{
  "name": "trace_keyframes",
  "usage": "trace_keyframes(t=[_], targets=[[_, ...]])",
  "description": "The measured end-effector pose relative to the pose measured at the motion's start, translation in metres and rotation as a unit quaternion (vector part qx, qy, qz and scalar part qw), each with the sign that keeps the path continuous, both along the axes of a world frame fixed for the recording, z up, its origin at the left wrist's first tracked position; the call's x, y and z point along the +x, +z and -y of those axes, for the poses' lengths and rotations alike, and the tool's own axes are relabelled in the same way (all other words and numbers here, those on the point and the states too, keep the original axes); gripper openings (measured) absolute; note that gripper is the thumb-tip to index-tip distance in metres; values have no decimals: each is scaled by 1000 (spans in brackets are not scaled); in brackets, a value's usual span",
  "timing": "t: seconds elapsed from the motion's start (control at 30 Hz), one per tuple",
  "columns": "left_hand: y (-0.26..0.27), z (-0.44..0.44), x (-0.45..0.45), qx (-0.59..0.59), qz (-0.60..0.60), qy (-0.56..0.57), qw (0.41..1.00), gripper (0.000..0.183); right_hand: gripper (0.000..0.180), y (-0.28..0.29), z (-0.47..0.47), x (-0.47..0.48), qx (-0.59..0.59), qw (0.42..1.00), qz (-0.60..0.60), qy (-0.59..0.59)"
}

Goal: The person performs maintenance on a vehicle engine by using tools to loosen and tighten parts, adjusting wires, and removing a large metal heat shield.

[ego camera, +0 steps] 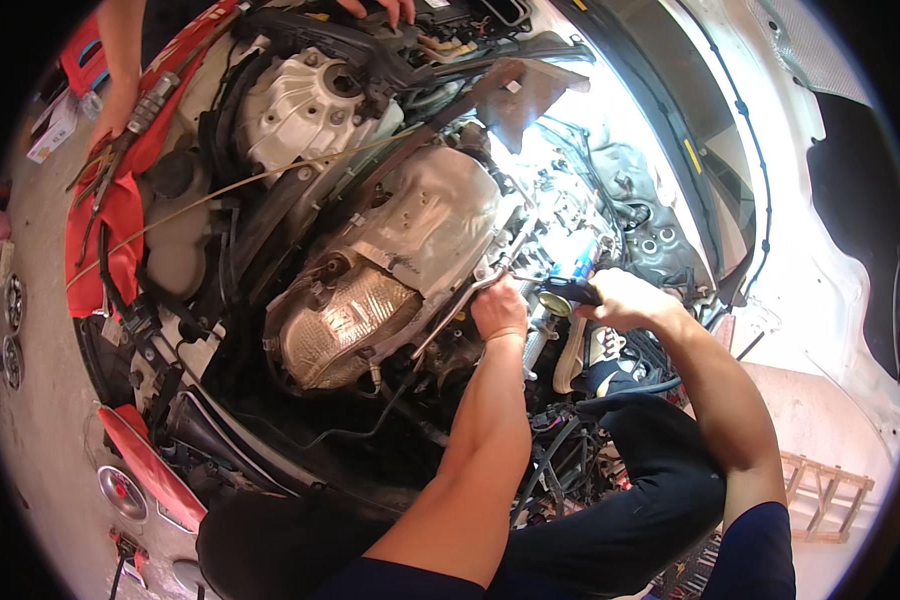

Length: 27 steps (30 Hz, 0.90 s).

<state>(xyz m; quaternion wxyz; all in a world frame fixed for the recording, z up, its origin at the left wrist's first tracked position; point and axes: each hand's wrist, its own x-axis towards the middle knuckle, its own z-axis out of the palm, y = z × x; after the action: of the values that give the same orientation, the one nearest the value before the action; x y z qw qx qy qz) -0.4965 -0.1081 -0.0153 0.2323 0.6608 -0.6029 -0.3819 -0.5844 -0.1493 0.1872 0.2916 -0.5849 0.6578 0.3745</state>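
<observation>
My left hand (501, 307) is in the engine bay with its fingers curled, right beside a bent metal pipe (461, 304). The fingertips are hidden, so its grip cannot be told. My right hand (628, 298) is closed around the black handle of a blue-and-black hand-held tool (574, 274), whose front points into the brightly lit engine parts. A yellowish round disc (555, 303) shows under the tool. Left of my hands lies a dented metal heat shield (439, 199), with a crinkled, shiny shield (349, 322) below it.
Another person's hand (379, 9) reaches in at the top, and their forearm (122, 45) rests over a red fender cover (105, 277). A thin rod (270, 171) crosses the bay. My shoe (611, 367) stands among wiring. The raised hood (802, 225) is at right.
</observation>
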Motion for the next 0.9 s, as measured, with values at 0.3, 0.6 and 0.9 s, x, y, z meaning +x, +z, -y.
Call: trace_keyframes(t=[0.3, 0.6, 0.9], targets=[[4, 1, 9, -26, -41, -12, 999, 10, 30, 2, 0, -1, -1, 999, 32, -16], [4, 1, 10, -33, -20, -12, 999, 11, 32, 7, 0, 8, 1, 1000, 6, -2], [5, 2, 13, -46, -37, -14, 998, 14, 27, 7, -5, 6, -33, 998, 44, 27]])
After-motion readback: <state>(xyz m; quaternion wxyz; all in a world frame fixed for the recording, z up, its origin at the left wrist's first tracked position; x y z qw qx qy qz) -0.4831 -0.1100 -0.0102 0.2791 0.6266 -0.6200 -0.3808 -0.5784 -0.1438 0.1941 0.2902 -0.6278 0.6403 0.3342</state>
